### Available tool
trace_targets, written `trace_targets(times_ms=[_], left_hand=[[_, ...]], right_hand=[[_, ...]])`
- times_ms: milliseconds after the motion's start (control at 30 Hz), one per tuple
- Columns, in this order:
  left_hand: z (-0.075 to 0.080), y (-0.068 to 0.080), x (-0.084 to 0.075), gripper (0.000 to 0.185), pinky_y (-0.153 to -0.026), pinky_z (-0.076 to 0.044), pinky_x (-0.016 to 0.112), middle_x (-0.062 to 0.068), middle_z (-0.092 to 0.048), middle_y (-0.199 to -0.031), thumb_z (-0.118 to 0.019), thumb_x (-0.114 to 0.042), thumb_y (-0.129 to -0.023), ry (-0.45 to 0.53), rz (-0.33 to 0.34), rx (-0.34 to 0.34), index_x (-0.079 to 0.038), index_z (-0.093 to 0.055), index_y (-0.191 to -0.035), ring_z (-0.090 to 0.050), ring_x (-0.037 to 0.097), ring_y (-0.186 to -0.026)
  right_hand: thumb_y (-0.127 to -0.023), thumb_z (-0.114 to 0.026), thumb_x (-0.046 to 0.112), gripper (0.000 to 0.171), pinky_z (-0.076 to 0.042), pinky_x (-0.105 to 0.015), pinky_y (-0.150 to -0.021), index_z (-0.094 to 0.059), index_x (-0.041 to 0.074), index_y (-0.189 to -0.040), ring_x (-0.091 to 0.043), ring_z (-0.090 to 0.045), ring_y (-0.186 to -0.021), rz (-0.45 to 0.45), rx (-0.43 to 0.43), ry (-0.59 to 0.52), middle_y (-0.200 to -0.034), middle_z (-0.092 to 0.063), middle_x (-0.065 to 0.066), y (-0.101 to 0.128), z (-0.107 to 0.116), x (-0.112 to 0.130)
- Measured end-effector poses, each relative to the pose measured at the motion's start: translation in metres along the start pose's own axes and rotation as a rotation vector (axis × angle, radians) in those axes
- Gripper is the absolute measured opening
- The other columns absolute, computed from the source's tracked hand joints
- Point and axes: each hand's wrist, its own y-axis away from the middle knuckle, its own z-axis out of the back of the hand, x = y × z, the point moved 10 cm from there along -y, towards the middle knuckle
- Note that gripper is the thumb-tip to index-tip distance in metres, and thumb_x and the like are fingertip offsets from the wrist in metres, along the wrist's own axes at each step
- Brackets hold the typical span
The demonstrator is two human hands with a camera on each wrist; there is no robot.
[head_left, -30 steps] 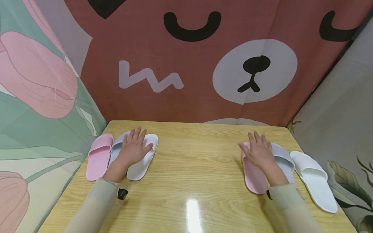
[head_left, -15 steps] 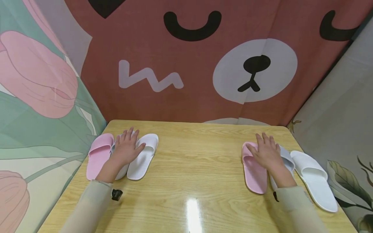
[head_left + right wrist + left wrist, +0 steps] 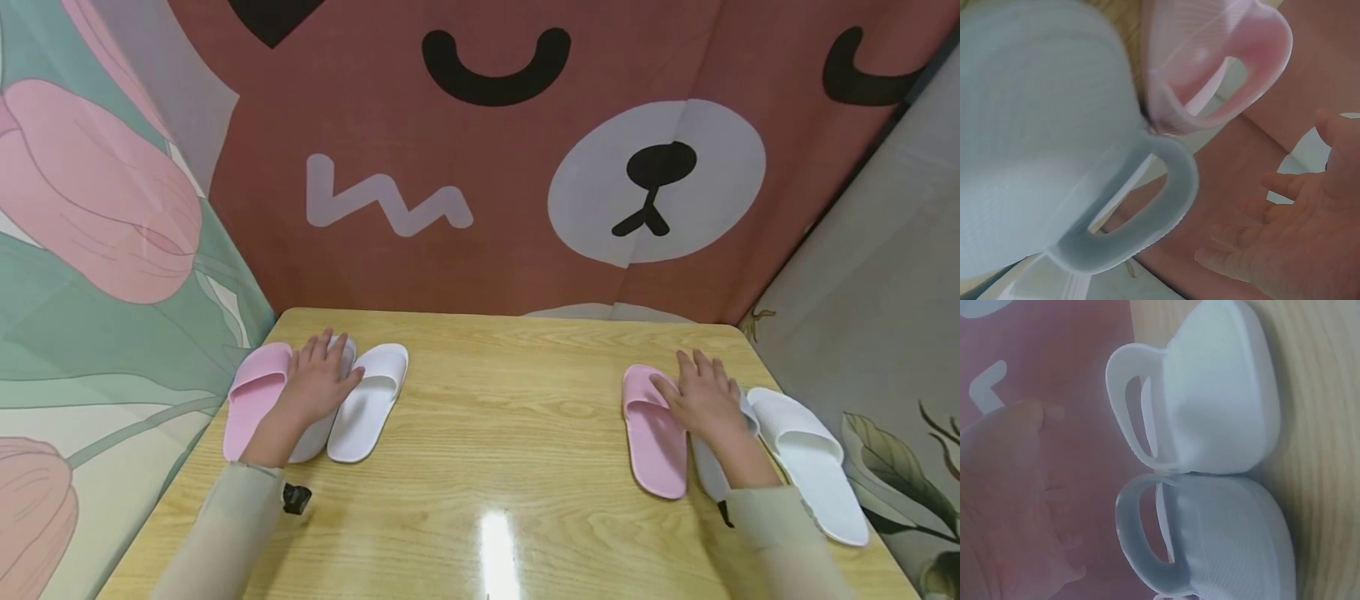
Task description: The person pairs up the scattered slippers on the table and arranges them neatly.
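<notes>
My left hand [image 3: 311, 385], fingers extended, hovers over the grey slipper [image 3: 313, 440] in the left row of three. A pink slipper [image 3: 247, 421] lies on its outer side and a white slipper [image 3: 358, 429] on its inner side. In the left wrist view a gap separates the hand from the grey slipper [image 3: 1235, 537]. Above the right row's grey slipper [image 3: 708, 468] is my right hand [image 3: 708, 404], fingers spread and holding nothing. The right wrist view shows it apart from the grey slipper [image 3: 1041, 144]. Beside that lie a pink slipper [image 3: 660, 458] and a white slipper [image 3: 821, 487].
All the slippers lie on a light wooden table [image 3: 495, 417], toes toward the back. A brown bear-print cloth [image 3: 510, 267] hangs behind the far edge. Patterned cloths [image 3: 112, 350] enclose the sides. A bare stretch of wood separates the two rows.
Both hands have moved outward: the left hand to the left, uncovering the white slipper, and the right hand to the right, off the pink slipper. The slippers have stayed put.
</notes>
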Motion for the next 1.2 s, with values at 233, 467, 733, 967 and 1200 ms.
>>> trace_targets(times_ms=[233,467,733,967,1200], left_hand=[[-0.004,-0.002,0.011,0.076,-0.114,-0.003,0.074,0.032,-0.011,-0.163,-0.05,-0.042,-0.102,0.03,0.015,0.009,0.003,-0.024,-0.158,-0.009,0.057,-0.147],[-0.008,-0.003,0.021,0.078,-0.114,-0.005,0.074,0.032,-0.008,-0.163,-0.052,-0.041,-0.101,0.035,0.041,0.032,0.003,-0.021,-0.158,-0.008,0.057,-0.147],[-0.011,-0.005,0.029,0.079,-0.115,-0.004,0.072,0.033,-0.006,-0.164,-0.051,-0.042,-0.102,0.046,0.057,0.056,0.003,-0.02,-0.158,-0.006,0.056,-0.147],[-0.014,-0.009,0.038,0.079,-0.115,-0.009,0.073,0.034,-0.007,-0.163,-0.051,-0.042,-0.102,0.067,0.067,0.052,0.005,-0.021,-0.158,-0.009,0.058,-0.146],[-0.017,-0.015,0.043,0.079,-0.114,-0.01,0.073,0.035,-0.008,-0.162,-0.052,-0.042,-0.101,0.072,0.081,0.053,0.005,-0.023,-0.157,-0.01,0.058,-0.146]], right_hand=[[-0.104,-0.035,0.061,0.087,-0.006,-0.079,-0.108,-0.021,-0.008,-0.155,-0.065,-0.004,-0.142,-0.03,-0.006,-0.008,-0.156,-0.012,-0.041,0.003,0.002,-0.015],[-0.103,-0.033,0.062,0.09,-0.006,-0.079,-0.108,-0.019,-0.01,-0.155,-0.065,-0.003,-0.142,-0.063,0.0,-0.018,-0.156,-0.01,-0.043,0.005,0.004,-0.028],[-0.104,-0.035,0.058,0.086,-0.008,-0.081,-0.105,-0.021,-0.011,-0.154,-0.066,-0.007,-0.141,-0.072,-0.024,-0.021,-0.154,-0.014,-0.043,0.006,0.005,-0.035],[-0.105,-0.037,0.056,0.084,-0.009,-0.08,-0.106,-0.022,-0.011,-0.153,-0.065,-0.008,-0.141,-0.08,-0.025,-0.018,-0.154,-0.015,-0.043,0.004,0.003,-0.043],[-0.106,-0.039,0.051,0.079,-0.013,-0.079,-0.105,-0.026,-0.013,-0.15,-0.064,-0.016,-0.138,-0.083,-0.043,-0.015,-0.151,-0.019,-0.044,0.003,0.003,-0.051]])
